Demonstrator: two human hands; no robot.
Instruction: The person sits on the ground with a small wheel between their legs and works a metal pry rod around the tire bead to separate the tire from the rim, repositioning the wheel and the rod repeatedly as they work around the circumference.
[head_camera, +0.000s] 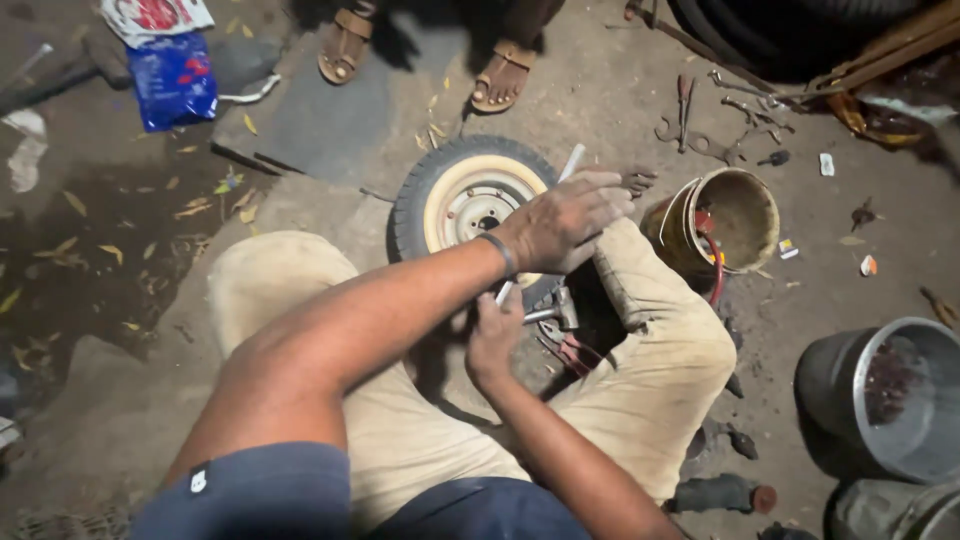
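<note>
The left hand (562, 222) lies palm-down, fingers loosely together, curled over a thin pale rod (570, 162) and the rim of a small wheel (470, 205) lying flat between the knees, seemingly to steady it. The right hand (493, 335), below, pinches the rod's lower end. A hammer (552, 313) and red-handled pliers (570, 352) sit just beside, within reach. Right of the knee, a rusty bucket (742, 215) holds something red, unclear what; farther off, a grey tub (905, 400) contains dark bits.

Wheel (470, 200) on ground before my knees; bucket (725, 220) right of it; my left hand (560, 225) over wheel; hammer (550, 312) beneath.
</note>
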